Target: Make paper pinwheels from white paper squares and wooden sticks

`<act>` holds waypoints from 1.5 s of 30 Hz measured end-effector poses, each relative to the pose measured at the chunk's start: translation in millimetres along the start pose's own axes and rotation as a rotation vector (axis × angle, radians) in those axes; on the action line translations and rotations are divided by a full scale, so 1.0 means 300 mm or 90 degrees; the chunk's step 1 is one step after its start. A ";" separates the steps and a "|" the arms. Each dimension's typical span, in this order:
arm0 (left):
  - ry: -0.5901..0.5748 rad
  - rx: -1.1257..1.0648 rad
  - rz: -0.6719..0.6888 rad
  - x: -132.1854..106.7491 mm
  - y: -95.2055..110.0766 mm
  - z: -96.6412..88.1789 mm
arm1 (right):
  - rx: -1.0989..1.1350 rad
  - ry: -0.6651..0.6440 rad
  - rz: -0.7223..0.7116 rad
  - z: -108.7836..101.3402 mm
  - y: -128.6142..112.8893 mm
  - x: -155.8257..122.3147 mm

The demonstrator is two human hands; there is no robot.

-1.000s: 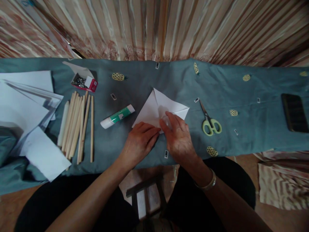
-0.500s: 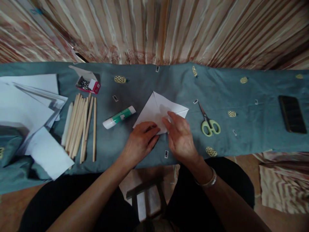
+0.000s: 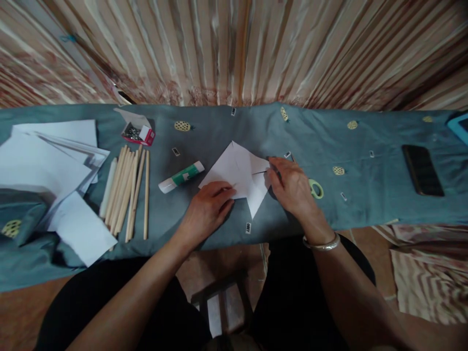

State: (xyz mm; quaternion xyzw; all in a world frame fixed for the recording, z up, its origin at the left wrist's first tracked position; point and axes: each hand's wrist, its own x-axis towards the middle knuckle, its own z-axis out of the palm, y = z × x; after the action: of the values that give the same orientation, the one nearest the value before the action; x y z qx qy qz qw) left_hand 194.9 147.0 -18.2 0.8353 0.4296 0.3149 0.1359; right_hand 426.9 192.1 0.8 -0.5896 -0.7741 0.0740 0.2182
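Observation:
A piece of folded white paper (image 3: 228, 168) lies on the cloth in front of me, with crease lines and a pointed flap sticking out toward me at its lower right. My left hand (image 3: 208, 207) holds the paper at its lower left edge, fingers and thumb close together on it. At the right corner, my right hand (image 3: 292, 187) pinches the paper between thumb and fingers. Green-handled scissors (image 3: 316, 189) lie mostly hidden behind my right hand. A green and white glue stick (image 3: 182, 176) rests left of the paper.
Several wooden sticks (image 3: 126, 192) lie to the left, beside a pile of white paper sheets (image 3: 47, 151). Behind them stands an open small box (image 3: 141, 134) of metal bits. A dark phone (image 3: 423, 169) and part of a blue object (image 3: 459, 127) are at the right.
My right hand has moved right from the paper's middle to its right corner. A pointed flap now shows at the lower right. My left hand stays on the lower left edge.

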 end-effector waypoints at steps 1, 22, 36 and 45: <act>0.003 0.007 0.006 0.001 -0.004 -0.006 | 0.012 0.002 0.001 -0.006 0.002 -0.003; -0.099 0.071 -0.046 0.016 0.001 -0.015 | 0.135 -0.082 0.174 -0.053 -0.033 -0.060; -0.081 0.080 -0.042 0.012 -0.013 0.003 | 0.049 0.043 -0.019 -0.044 -0.024 -0.114; -0.052 0.065 -0.036 0.000 -0.019 0.010 | 0.107 -0.012 0.092 -0.060 -0.004 -0.124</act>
State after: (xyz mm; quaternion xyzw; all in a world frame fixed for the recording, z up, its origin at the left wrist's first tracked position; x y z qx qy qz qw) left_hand 193.3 150.6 -23.4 0.8408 0.4629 0.2539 0.1193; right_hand 441.5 154.1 8.0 -0.6227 -0.7229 0.1596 0.2533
